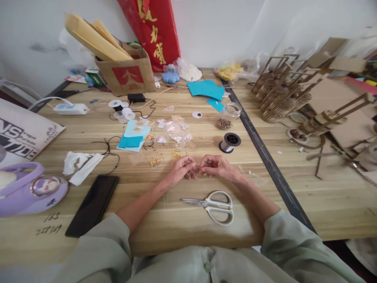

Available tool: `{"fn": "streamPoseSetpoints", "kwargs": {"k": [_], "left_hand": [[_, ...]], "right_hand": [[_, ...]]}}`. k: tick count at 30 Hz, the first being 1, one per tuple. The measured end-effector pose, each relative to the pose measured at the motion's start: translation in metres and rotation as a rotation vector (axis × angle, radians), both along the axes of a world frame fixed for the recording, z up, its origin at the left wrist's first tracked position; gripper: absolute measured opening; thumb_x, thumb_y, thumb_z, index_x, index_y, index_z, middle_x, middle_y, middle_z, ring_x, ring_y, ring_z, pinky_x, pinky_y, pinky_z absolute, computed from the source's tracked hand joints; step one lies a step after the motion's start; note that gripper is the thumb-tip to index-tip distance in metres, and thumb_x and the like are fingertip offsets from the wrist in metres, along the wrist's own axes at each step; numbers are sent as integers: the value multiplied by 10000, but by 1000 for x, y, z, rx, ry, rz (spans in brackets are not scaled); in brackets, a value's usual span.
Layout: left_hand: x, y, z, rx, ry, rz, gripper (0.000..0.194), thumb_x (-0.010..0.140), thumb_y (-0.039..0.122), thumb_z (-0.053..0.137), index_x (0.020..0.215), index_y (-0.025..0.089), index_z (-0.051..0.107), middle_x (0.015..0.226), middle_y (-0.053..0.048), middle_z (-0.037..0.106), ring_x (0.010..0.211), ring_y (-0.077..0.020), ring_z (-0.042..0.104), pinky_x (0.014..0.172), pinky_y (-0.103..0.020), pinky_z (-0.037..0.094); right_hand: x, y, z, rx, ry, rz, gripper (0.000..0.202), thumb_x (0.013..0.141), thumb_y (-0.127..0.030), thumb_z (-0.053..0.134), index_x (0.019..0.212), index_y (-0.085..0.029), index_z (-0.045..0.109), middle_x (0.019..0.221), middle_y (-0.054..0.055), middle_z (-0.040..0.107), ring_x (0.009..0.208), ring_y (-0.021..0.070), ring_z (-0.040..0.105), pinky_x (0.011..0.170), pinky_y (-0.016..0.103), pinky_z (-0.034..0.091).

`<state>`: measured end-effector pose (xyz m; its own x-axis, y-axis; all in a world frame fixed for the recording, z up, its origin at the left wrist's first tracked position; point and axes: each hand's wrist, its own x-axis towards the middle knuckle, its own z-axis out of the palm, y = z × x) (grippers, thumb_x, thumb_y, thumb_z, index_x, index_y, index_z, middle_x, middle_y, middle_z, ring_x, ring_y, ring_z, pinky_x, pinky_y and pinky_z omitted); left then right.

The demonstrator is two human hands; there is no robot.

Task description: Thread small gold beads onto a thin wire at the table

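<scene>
My left hand [183, 169] and my right hand [217, 166] meet over the middle of the table, fingertips pinched close together. Between them is a tiny gold-coloured piece, too small to name. Just beyond my left hand lie small piles of gold beads [155, 161] and more gold findings [177, 151]. A spool of thin clear or silvery line [230, 143] stands past my right hand. Nearer my body, scissors [212, 204] with pale handles lie flat, blades pointing left.
To the left are a black phone [92, 205], white tissue [81, 165] and blue paper [133, 137]. Behind stand a jar of mixed beads [225, 123], white spools [120, 108] and a paper bag [126, 74]. Small wooden baskets [279, 94] fill the right, beyond a black strip [265, 157].
</scene>
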<state>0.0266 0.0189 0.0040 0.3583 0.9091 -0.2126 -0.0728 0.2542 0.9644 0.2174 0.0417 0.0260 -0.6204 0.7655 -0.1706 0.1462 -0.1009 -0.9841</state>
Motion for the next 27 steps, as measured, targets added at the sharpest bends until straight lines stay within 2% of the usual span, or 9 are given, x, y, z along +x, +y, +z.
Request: {"fn": "streamPoseSetpoints", "kwargs": {"k": [5,14,27], "left_hand": [[-2,1,2,-49,-44,-36,324,767,415,634,827,159,445,663,-22,673,506,-135,653,422,-169,438],[-2,1,-2,-12,-24,-47,290,782,382,634,824,145,472,657,-37,684,519,-133,652,442,-178,459],[-2,1,-7,57,9,-53,259,802,362,616,813,136,488,616,-30,667,489,-113,628,444,-173,464]], "right_hand": [[-4,0,-6,-43,65,-26,265,753,-366,695,824,-134,588,721,39,676,620,101,602,526,185,457],[-2,3,-15,-71,88,-33,246,742,-336,716,827,-127,619,671,17,659,583,86,591,516,177,469],[0,5,-16,-81,68,16,263,738,-341,715,857,-123,629,725,32,670,616,93,595,552,193,479]]}}
